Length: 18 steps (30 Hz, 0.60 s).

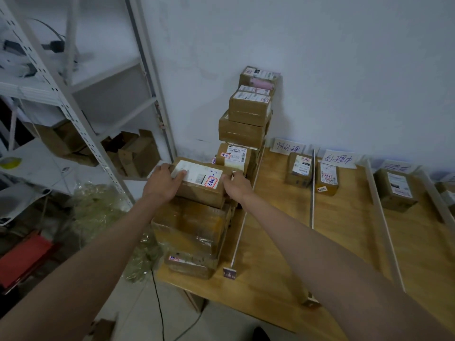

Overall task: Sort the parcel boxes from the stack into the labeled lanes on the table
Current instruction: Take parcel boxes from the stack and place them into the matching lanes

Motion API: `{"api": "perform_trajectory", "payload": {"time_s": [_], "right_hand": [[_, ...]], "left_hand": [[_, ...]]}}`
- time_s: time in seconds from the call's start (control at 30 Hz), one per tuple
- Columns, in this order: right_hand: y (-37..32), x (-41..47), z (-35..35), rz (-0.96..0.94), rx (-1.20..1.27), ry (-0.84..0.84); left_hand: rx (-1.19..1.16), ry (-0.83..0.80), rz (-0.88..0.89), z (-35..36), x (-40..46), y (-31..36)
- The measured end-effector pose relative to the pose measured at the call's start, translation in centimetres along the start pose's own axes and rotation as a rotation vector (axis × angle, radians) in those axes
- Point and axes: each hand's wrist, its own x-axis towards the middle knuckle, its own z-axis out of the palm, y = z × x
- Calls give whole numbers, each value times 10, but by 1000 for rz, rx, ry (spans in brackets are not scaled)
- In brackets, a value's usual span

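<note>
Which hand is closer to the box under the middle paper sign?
The right hand. It grips the right end of the top box on the stack, on the side toward that middle box. The left hand holds the far end.

— What can't you make out?
— The right hand's (235,183) fingertips disappear behind the top parcel (200,185). The handwritten lane signs (288,145) are too blurred to read.
— And far right?
— A box (446,190) is cut off by the edge.
</note>
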Motion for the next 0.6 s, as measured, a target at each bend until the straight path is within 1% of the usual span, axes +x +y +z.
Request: {"api": "perform_trajectory", "payload": {"time_s": [0.1,0.23,0.33,0.47,0.6], "right_hand": [[-10,-4,-15,-5,74,-32],[-22,-18,-47,-3,143,-96],[-23,-31,-75,-16,188,-100],[-15,-46,-114,-41,197,-133],[4,-67,-153,4,111,-152]], "left_hand": [[-44,39,57,-15,-2,18],[-99,80,178,-33,-8,43],[-130,81,259,-40,-15,64],[-172,42,343,-39,-19,93],[-148,-44,415,-18,-22,125]]}}
